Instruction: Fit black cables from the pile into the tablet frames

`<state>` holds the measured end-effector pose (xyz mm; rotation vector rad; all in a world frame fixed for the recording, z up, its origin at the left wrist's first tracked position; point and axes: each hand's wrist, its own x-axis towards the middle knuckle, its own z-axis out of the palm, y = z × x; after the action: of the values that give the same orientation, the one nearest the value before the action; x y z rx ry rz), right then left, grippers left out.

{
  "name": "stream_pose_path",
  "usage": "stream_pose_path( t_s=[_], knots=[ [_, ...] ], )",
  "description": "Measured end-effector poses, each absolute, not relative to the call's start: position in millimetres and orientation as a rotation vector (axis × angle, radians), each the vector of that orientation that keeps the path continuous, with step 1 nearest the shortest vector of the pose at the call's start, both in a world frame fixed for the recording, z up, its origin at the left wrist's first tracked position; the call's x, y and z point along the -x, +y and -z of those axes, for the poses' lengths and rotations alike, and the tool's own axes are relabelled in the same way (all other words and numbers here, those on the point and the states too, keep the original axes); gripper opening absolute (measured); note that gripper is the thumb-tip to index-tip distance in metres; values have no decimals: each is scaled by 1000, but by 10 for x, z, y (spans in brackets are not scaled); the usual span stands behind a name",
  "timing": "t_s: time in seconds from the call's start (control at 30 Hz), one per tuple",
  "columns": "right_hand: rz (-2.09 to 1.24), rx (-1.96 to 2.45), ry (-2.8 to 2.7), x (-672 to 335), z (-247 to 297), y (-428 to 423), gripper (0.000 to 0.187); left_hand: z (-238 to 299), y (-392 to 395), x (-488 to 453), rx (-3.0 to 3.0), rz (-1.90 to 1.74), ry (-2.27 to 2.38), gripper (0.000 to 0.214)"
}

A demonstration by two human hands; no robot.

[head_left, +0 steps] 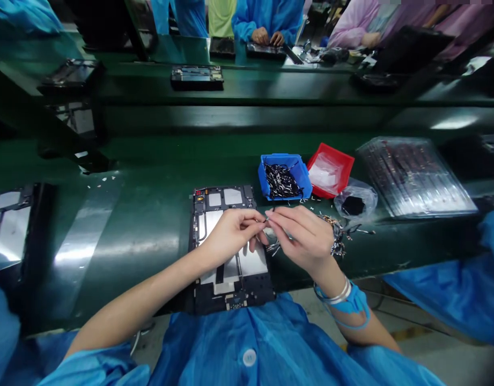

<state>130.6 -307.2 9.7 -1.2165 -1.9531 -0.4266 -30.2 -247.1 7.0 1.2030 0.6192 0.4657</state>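
Observation:
My left hand (pixel 230 233) and my right hand (pixel 299 236) meet above an opened tablet chassis (pixel 230 284), which lies flat on the green conveyor belt (pixel 110 225). The fingertips of both hands pinch a small thin cable (pixel 266 219), too small to make out in detail. Below my fingers lie a few loose silvery wire pieces (pixel 274 247). Beside my right wrist sits a tangle of thin cables with gold-coloured parts (pixel 337 236). A blue plastic bin (pixel 285 177) full of black cables with silver ends stands just beyond my hands.
A red tray (pixel 330 169) holding a white packet, a clear bag with black contents (pixel 354 199), and a stacked clear tray of dark parts (pixel 415 177) stand on the belt. Another tablet chassis (pixel 9 225) lies at left. Co-workers in blue gowns work across the line.

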Motion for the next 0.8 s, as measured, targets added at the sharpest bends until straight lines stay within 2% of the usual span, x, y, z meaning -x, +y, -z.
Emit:
stream_pose_path(
  t_s=[0.07,0.33,0.47,0.6,0.67,0.8],
  knots=[
    [401,1237,-1946,-1321,-89,-3067,18,-84,-2450,269,-1229,-490,648,10],
    [432,1381,-1930,-1358,-106,-3049,12,-80,-2342,138,-1529,-536,708,18],
    [511,1496,-1860,-1640,-83,-2925,14,-13,-2285,116,-1362,-425,666,22],
    [717,1831,-1519,-2024,-39,-2760,17,59,-2221,116,-1135,-408,649,27],
    [660,1824,-1528,-2006,-39,-2756,15,79,-2203,115,-1101,-445,645,26],
    [366,1477,-1836,-1591,-71,-2900,12,82,-2223,111,-1141,-489,597,35]
  ],
)
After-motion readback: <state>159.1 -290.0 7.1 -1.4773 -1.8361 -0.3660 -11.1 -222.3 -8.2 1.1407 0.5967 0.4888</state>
